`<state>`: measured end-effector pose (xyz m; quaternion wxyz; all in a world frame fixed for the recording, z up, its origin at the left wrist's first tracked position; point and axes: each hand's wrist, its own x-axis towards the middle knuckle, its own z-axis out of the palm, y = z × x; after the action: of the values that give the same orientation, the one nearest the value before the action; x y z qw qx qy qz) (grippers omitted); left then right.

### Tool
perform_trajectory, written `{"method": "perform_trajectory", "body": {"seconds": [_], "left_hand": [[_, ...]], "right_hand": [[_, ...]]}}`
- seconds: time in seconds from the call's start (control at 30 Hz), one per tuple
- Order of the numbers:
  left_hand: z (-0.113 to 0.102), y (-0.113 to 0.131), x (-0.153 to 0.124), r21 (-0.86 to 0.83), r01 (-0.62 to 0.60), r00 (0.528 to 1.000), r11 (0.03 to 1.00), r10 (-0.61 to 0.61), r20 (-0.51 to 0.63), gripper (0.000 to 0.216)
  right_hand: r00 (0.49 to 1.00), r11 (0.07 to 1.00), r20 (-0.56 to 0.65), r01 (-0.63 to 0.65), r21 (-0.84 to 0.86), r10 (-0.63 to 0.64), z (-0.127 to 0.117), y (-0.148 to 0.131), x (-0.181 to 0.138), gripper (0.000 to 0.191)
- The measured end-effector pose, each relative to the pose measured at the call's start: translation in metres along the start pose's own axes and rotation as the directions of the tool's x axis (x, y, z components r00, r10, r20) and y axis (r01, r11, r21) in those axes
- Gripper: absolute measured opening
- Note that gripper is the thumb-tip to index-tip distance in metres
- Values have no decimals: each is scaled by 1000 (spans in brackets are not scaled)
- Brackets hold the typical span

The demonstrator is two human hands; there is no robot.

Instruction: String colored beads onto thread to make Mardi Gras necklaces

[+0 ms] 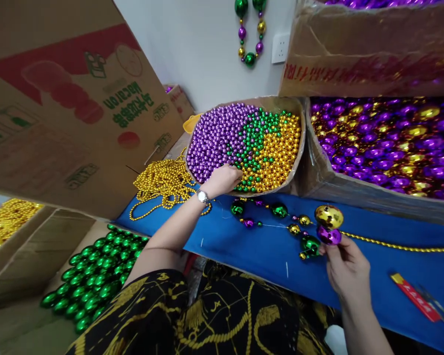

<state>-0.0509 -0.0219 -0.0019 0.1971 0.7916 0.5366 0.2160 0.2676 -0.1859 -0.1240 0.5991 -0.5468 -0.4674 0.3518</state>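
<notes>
My left hand (224, 178) reaches into the near edge of a cardboard box (294, 106) of small purple, green and gold beads (244, 143), fingers curled down into them; what they grip is hidden. A watch sits on that wrist. My right hand (346, 266) pinches a large purple bead (329, 235) just under a large gold bead (329, 216). These belong to a partly strung necklace (279, 211) of green, purple and gold beads lying across the blue table (266, 251).
A heap of gold bead strands (165, 182) lies left of the box. A carton of large purple and gold beads (385, 138) stands at right, a box of large green beads (96, 273) at lower left. A red lighter (414, 297) lies at right. A finished necklace (249, 32) hangs on the wall.
</notes>
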Motion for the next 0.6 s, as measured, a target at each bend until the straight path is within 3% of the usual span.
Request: {"method": "perform_trajectory", "body": {"seconds": [0.1, 0.23, 0.3, 0.33, 0.37, 0.4, 0.43, 0.47, 0.53, 0.6], "left_hand": [[-3, -12, -5, 366, 41, 985, 930, -100, 142, 13], [6, -11, -4, 431, 37, 980, 901, -118, 163, 23], [12, -5, -4, 228, 63, 990, 972, -89, 106, 23], [15, 0, -4, 5, 86, 994, 996, -86, 71, 23], [20, 7, -6, -281, 108, 994, 954, -98, 48, 24], [25, 16, -8, -565, 128, 991, 815, -121, 50, 24], [30, 26, -11, -777, 150, 987, 611, -139, 81, 24], [35, 36, -13, -893, 176, 982, 413, -143, 127, 24], [45, 56, -18, -965, 223, 970, 136, -131, 206, 23], [52, 71, -21, -968, 249, 962, 8, -119, 246, 23]], "right_hand": [[1000, 999, 10, -26, -42, 26, 2, -4, -2, 29], [996, 995, 79, -39, -96, 46, 10, -13, -3, 23], [994, 991, 109, -16, -136, 31, 12, -16, -5, 22], [993, 987, 119, 3, -158, 16, 13, -17, -6, 21], [992, 983, 127, 23, -184, 0, 14, -18, -8, 20], [991, 976, 134, 45, -212, -17, 14, -18, -9, 18], [990, 968, 138, 69, -242, -36, 14, -19, -10, 17], [988, 957, 143, 94, -275, -56, 14, -21, -11, 16], [983, 930, 154, 144, -338, -96, 14, -25, -13, 14], [977, 902, 167, 192, -387, -136, 14, -31, -14, 12]]}}
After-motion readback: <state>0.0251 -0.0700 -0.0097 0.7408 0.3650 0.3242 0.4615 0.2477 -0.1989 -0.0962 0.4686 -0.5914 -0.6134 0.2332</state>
